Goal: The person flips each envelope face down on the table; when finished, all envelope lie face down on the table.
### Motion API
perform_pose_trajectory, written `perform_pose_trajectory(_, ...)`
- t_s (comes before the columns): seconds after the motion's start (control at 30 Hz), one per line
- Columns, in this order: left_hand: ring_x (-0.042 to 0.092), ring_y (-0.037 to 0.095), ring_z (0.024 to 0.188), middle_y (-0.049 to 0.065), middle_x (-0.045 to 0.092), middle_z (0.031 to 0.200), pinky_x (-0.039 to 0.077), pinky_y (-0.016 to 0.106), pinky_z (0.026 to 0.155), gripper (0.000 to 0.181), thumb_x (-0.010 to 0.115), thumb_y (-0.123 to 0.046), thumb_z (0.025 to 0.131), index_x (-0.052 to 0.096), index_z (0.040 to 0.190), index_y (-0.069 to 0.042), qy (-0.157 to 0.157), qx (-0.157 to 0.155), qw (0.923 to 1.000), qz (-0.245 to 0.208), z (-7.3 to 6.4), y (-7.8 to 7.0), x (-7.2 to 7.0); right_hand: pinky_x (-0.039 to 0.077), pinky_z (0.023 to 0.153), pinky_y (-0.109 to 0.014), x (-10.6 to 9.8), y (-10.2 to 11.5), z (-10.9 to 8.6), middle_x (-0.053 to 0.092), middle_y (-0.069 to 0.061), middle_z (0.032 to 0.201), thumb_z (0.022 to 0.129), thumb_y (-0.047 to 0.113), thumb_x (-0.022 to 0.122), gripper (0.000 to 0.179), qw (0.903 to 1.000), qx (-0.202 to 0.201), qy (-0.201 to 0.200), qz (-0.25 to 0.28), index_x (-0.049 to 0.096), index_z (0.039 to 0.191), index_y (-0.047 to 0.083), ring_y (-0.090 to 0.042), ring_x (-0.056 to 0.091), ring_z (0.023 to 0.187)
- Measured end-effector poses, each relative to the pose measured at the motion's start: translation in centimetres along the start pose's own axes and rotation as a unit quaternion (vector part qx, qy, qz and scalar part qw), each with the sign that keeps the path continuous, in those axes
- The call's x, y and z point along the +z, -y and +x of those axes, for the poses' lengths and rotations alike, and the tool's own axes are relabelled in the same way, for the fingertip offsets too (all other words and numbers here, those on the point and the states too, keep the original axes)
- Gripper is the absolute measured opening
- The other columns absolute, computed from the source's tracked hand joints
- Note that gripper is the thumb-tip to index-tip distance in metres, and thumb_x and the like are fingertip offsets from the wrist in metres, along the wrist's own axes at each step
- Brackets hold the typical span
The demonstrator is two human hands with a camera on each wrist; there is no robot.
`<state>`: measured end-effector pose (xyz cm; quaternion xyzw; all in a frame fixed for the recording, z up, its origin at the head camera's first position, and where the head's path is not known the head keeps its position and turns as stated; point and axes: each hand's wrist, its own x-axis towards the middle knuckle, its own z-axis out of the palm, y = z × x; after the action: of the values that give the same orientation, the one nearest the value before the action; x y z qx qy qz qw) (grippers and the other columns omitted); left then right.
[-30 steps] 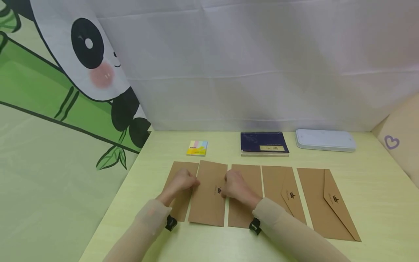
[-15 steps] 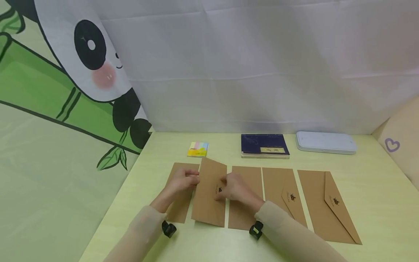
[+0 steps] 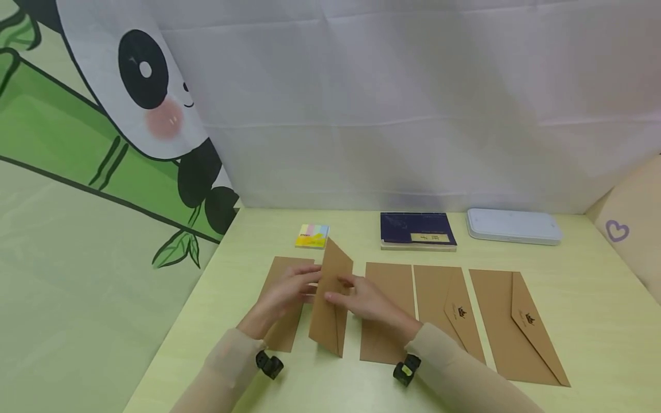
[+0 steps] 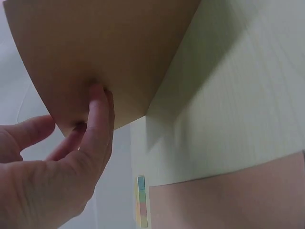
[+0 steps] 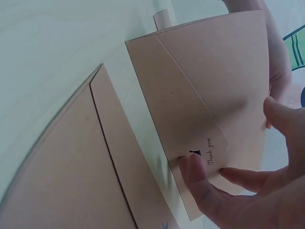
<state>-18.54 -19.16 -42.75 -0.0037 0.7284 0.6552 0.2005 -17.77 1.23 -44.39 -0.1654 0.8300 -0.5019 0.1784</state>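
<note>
A brown paper envelope (image 3: 333, 324) stands tilted up off the table between my two hands. In the right wrist view its flap side carries a dark crown and the words "Thank you". My right hand (image 3: 369, 301) holds it across this side, thumb near one long edge and bent fingers toward the other, one fingertip partly covering the crown. Behind it, my left hand (image 3: 291, 289) supports the back with nearly straight fingers (image 4: 97, 112); its thumb is at the edge. To the left lies another envelope (image 3: 284, 338), and right of the raised one a third envelope (image 3: 387, 278).
Farther right, two envelopes with printed flaps lie flat, an inner envelope (image 3: 431, 287) and an outer envelope (image 3: 496, 327). Along the back of the table (image 3: 206, 367) are a sticky note pad (image 3: 312, 236), a dark blue notebook (image 3: 415, 223) and a pale flat case (image 3: 513, 225).
The envelope between my hands has gone from lying nearly flat to steeply tilted, its left edge raised. My left fingers have slid behind it, and my right hand has moved further across its face.
</note>
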Motion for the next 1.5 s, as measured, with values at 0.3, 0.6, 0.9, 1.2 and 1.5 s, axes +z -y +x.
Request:
perform_pose_trajectory(0.3, 0.062, 0.029, 0.096, 0.022, 0.053, 0.127, 0.051, 0.039, 0.079, 0.050, 0.050, -0.031, 0.100, 0.045, 0.134, 0.005, 0.084, -0.014, 0.9956, -0.039, 0.1, 0.3, 0.2, 0.054, 0.069, -0.041, -0.3, 0.0, -0.5, 0.043, -0.020, 0.140, 0.084, 0.044, 0.071, 0.081, 0.9974, -0.022, 0.029, 0.062, 0.036, 0.144, 0.002, -0.025, 0.062, 0.096)
perform_pose_trajectory(0.6, 0.062, 0.026, 0.095, 0.019, 0.054, 0.125, 0.051, 0.034, 0.076, 0.051, 0.048, -0.030, 0.101, 0.042, 0.140, 0.003, 0.103, -0.022, 0.9938, -0.037, 0.3, 0.4, 0.4, 0.053, 0.073, -0.043, -0.6, -0.1, -0.4, 0.040, -0.022, 0.141, 0.085, 0.040, 0.072, 0.081, 0.9924, -0.020, 0.042, 0.114, 0.033, 0.145, 0.001, -0.030, 0.060, 0.103)
perform_pose_trajectory(0.9, 0.062, 0.027, 0.099, 0.022, 0.048, 0.134, 0.050, 0.035, 0.081, 0.056, 0.054, -0.030, 0.099, 0.040, 0.142, 0.002, 0.110, -0.025, 0.9932, -0.029, 0.5, 0.7, 0.8, 0.052, 0.078, -0.038, -0.7, 0.6, -0.9, 0.041, -0.021, 0.141, 0.087, 0.031, 0.072, 0.079, 0.9887, -0.035, 0.040, 0.140, 0.029, 0.147, 0.002, -0.034, 0.056, 0.111)
perform_pose_trajectory(1.2, 0.061, 0.017, 0.083, 0.013, 0.061, 0.105, 0.050, 0.031, 0.075, 0.058, 0.057, -0.038, 0.096, 0.051, 0.126, 0.011, 0.089, -0.052, 0.9947, -0.011, 0.7, 1.0, 1.1, 0.051, 0.081, -0.040, -0.9, 1.0, -1.3, 0.043, -0.026, 0.137, 0.090, 0.017, 0.068, 0.072, 0.9723, -0.051, 0.056, 0.221, 0.028, 0.145, -0.004, -0.034, 0.058, 0.109)
perform_pose_trajectory(1.5, 0.060, 0.020, 0.085, 0.008, 0.064, 0.104, 0.047, 0.039, 0.079, 0.068, 0.061, -0.055, 0.087, 0.060, 0.121, 0.005, 0.036, -0.055, 0.9952, 0.073, 0.8, 1.3, 1.1, 0.048, 0.088, -0.041, -1.5, 0.8, -1.5, 0.044, -0.026, 0.137, 0.089, 0.012, 0.068, 0.073, 0.9689, -0.064, 0.057, 0.232, 0.025, 0.147, -0.004, -0.037, 0.054, 0.115)
